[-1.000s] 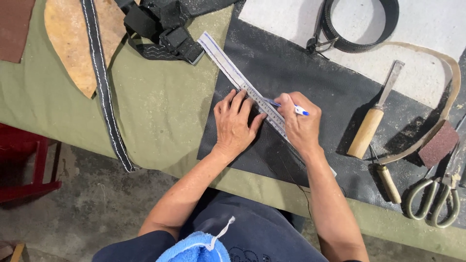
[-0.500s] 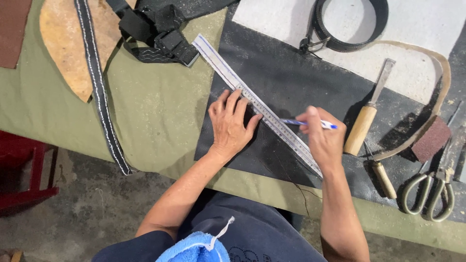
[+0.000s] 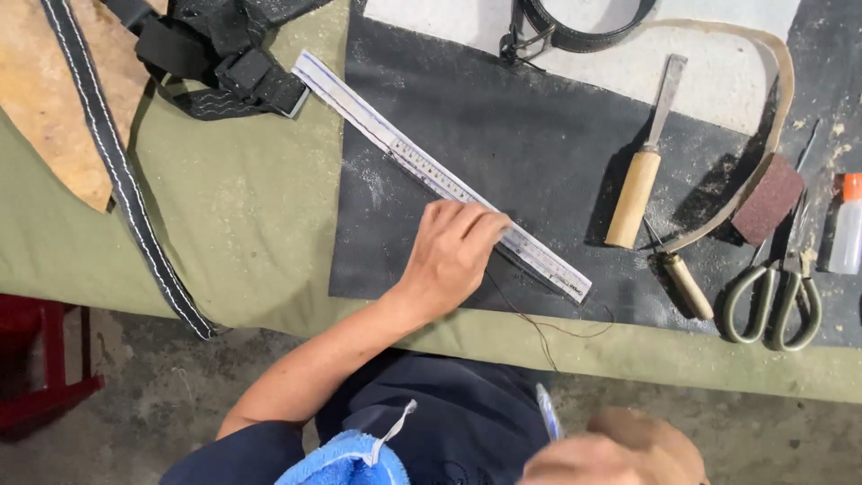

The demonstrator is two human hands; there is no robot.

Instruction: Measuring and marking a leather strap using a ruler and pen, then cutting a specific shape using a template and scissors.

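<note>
- The left hand point(image 3: 449, 256) is laid flat — fingers spread — on a long metal ruler point(image 3: 440, 175), which lies diagonally across a dark sheet point(image 3: 503, 117) on the green-covered bench point(image 3: 242, 224). Nothing is grasped; the ruler is only pressed down near its lower end.
- The right hand point(image 3: 620, 454) is seen blurred at the bottom edge, off the bench, with a blue-and-white pen point(image 3: 549, 413) just beside it. Whether the pen is gripped cannot be told from the blur.
- Risk: pressure is applied at one end only, so the upper end of the ruler — reaching past the sheet toward the black strap and buckle point(image 3: 224, 67) — is judged free to pivot. Any line taken off that edge would be thrown out.
- Risk: the sheet looks dusted with pale powder; the ruler could skate on it if the pressing fingers ease.
- Risk: a thin loose thread point(image 3: 548, 328) trails from under the ruler's lower end; it could be caught and the ruler dragged.
- Risk: a wooden-handled chisel point(image 3: 642, 166), an awl-like tool point(image 3: 682, 280) and scissors point(image 3: 777, 301) lie near on the right; a hand brought back blind could be nicked, or a tool knocked off the bench.
</note>
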